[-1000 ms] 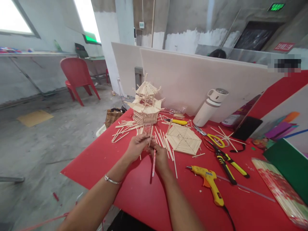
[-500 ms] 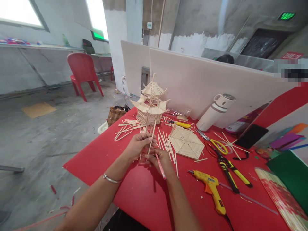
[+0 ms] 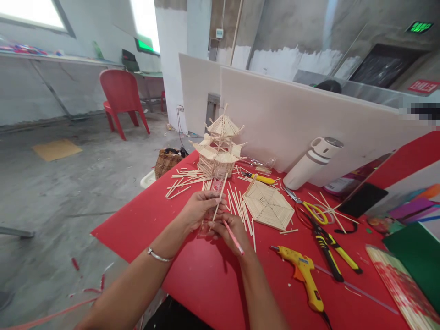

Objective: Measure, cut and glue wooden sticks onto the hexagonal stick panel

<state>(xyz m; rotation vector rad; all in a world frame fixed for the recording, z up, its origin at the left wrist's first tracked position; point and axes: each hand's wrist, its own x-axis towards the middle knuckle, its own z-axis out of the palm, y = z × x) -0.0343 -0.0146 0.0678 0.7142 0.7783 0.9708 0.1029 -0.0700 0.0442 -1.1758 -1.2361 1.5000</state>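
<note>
My left hand is closed, pinching a thin wooden stick near its middle. A clear ruler lies along the stick, partly hidden under the fingers. The fingertips of my right hand are at the stick's lower end, and a pink pen rests in that hand, pointing back toward the wrist. Just beyond the hands stands a wooden-stick pagoda model with tiered roofs. To the right lies a hexagonal stick panel, with loose sticks between it and my hands.
On the red table lie a yellow glue gun, black-and-yellow pliers, scissors and a yellow-handled cutter. A white flask stands near the pale partition. A bundle of sticks is at right.
The view has shifted slightly, so the surroundings sit a little further right. Both hands keep nearly the same hold on the stick, with the pen still in my right hand.
</note>
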